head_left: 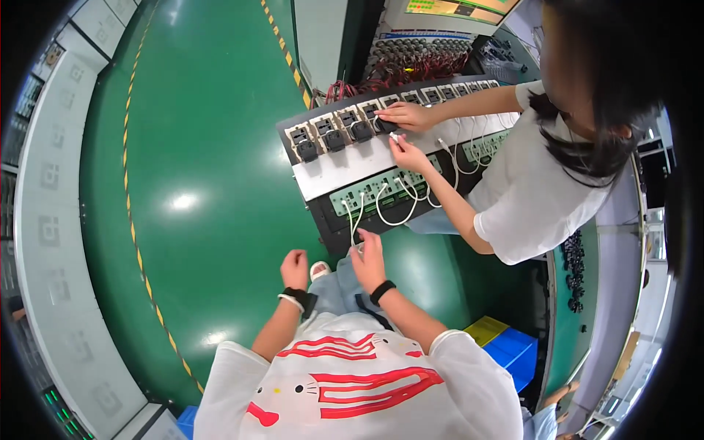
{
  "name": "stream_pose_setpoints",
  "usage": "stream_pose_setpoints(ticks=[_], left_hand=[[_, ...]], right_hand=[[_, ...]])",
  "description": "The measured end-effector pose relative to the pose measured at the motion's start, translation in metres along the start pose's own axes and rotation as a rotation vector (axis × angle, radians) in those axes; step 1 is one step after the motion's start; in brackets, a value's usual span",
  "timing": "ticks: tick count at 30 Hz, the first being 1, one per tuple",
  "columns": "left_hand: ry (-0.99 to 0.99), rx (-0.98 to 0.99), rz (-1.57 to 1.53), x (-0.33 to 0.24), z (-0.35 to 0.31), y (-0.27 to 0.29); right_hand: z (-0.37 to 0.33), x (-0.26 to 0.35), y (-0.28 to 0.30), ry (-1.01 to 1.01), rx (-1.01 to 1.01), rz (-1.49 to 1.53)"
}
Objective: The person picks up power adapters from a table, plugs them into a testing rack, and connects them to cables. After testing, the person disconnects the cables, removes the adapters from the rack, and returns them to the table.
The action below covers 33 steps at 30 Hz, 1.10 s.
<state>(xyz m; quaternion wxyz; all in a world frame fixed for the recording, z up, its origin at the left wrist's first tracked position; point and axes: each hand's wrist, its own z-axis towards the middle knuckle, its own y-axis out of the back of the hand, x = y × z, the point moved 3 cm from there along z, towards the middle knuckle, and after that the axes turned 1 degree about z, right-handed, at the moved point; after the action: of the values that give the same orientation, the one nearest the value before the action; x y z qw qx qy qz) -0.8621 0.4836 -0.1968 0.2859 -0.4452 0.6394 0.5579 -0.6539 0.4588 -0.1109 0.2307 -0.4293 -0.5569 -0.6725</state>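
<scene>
My left hand (pixel 295 270) hangs in front of the bench with its fingers curled in; nothing shows in it. Beside the bench's near edge, my right hand (pixel 369 258) has its thumb and fingers closed around white cables (pixel 351 226), whose lower ends are hidden. These cables run up to a green circuit board strip (pixel 378 188) on the bench. Beyond it stands a row of black sockets on pale mounts (pixel 334 138). A co-worker at my right has one hand (pixel 405 116) on a socket and another hand (pixel 411 155) pinching a small white plug.
The dark bench (pixel 323 220) slants away to the right, with more white cables (pixel 458 165) on it. Red wires and a screen (pixel 458 9) are behind it. A blue and yellow bin (pixel 510 356) sits at my right. Striped tape (pixel 132 213) marks the green floor.
</scene>
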Motion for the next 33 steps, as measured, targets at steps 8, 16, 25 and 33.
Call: stream_pose_setpoints(ticks=[8,16,25,33], left_hand=[[-0.041,0.177,-0.295,-0.075,0.014,-0.023],[-0.737,0.421,-0.147,-0.160,-0.025,0.018],[-0.363,0.578,-0.386,-0.155,-0.018,0.037],[-0.188,0.828,-0.315,-0.132,-0.003,0.039]], right_hand=[[0.012,0.003,-0.017,0.099,0.168,-0.285],[-0.050,0.084,0.038,-0.373,0.575,0.674],[-0.006,0.158,0.072,-0.166,1.051,0.991],[0.059,0.147,0.033,-0.199,0.771,0.806]])
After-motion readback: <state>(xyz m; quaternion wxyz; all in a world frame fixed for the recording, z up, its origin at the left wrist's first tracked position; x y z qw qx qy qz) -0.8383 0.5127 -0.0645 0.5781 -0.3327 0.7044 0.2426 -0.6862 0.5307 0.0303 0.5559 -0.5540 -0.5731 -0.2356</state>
